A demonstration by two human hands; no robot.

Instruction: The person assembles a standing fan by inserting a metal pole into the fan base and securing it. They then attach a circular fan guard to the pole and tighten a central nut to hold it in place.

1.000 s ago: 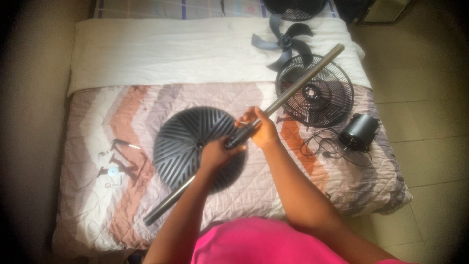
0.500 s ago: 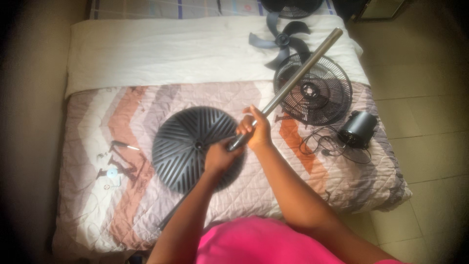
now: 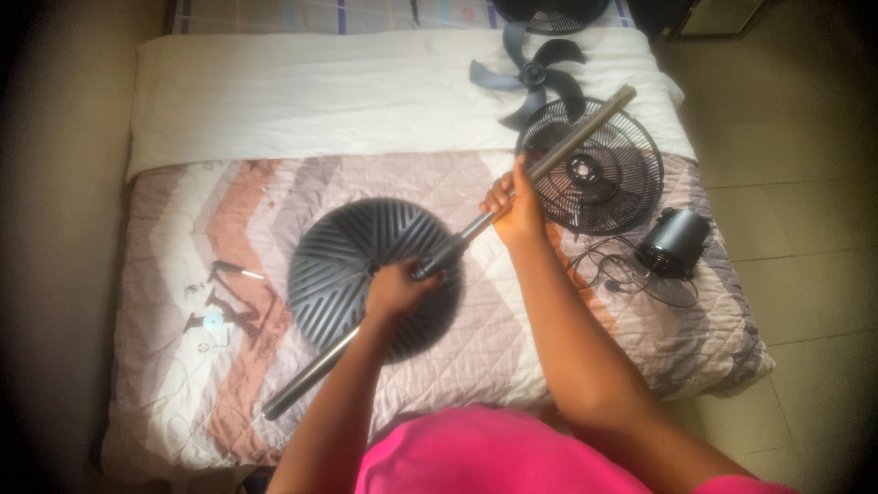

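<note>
While you hold pole [image 3: 457, 247] aslant over round base [image 3: 347, 265] on bed [image 3: 183, 210] | L hand [image 3: 395, 291] fisted round dark collar, R hand [image 3: 514, 203] clasping upper tube, spaced w/ both ends free.

Single head-worn view: we look steeply down from above our own arms onto the bed [image 3: 430, 110], whole mattress in frame, floor at right.

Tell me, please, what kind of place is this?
Most likely a bedroom at home. A bed with a zigzag quilt fills the view, on a tiled floor. Both hands hold a pole above it, among fan parts such as a grille.
</note>
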